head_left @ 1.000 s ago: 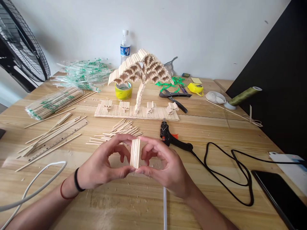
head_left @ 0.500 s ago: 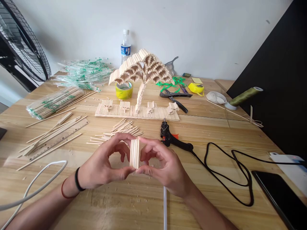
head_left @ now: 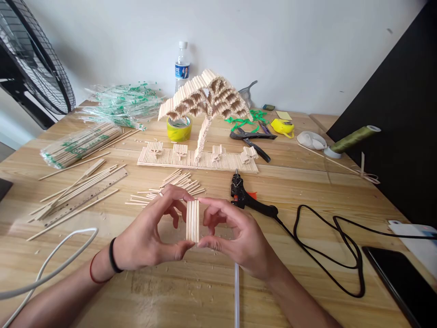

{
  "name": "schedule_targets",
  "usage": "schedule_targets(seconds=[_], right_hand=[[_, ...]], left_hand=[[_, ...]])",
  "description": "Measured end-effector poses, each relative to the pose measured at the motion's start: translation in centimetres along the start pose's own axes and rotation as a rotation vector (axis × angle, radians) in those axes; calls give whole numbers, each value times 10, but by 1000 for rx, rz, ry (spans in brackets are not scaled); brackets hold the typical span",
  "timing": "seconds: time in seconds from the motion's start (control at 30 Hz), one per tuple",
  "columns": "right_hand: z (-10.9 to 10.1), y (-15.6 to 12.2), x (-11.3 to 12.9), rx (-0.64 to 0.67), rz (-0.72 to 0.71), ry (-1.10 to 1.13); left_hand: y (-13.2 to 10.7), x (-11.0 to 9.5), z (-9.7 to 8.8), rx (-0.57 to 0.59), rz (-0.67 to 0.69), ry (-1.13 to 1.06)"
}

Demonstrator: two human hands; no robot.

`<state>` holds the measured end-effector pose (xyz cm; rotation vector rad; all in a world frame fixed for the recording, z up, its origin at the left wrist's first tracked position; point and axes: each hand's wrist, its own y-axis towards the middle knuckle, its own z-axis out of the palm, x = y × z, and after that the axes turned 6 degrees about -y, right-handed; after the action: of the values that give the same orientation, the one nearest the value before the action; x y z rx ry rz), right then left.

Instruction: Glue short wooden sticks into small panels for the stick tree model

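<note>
Several short wooden sticks, side by side as a small panel (head_left: 193, 221), stand upright between my hands above the table. My left hand (head_left: 153, 230) pinches the panel's left side, index finger at the top and thumb at the bottom. My right hand (head_left: 235, 234) grips its right side the same way. Behind my hands lies a loose pile of short cut sticks (head_left: 182, 182). A black hot glue gun (head_left: 252, 198) rests to the right of the pile. Farther back stands a tree-shaped stick model (head_left: 203, 132) on a slatted base (head_left: 164, 157) with small stick pieces on it.
Long sticks (head_left: 77, 187) and a clear ruler (head_left: 87, 196) lie at left, near bagged sticks (head_left: 82, 143). Yellow tape (head_left: 179, 130), pliers (head_left: 254, 141) and a tape measure (head_left: 282, 127) are at the back. A black cord (head_left: 327, 269) loops beside a phone (head_left: 399, 282). A glue stick (head_left: 236, 296) lies in front.
The view has shifted slightly, so the scene sits a little farther right. Both hands keep hold of the stick panel, which has barely turned.
</note>
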<state>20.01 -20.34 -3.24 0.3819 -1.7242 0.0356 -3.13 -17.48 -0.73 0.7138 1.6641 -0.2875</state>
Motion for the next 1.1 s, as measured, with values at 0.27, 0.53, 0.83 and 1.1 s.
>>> schedule_targets(seconds=[0.27,0.53,0.83,1.1], right_hand=[[0,1,-3,12,3,-20],[-2,5,1,20,-16,-173],[2,3,10,73,-152,-397],[32,-9,7,302,-130,-618]], left_hand=[[2,0,-2,9,12,34],[5,-2,-33,-132,91,163],[-60,-13,-18,-46,-50,411],[-103,14,21,-184,-179,574]])
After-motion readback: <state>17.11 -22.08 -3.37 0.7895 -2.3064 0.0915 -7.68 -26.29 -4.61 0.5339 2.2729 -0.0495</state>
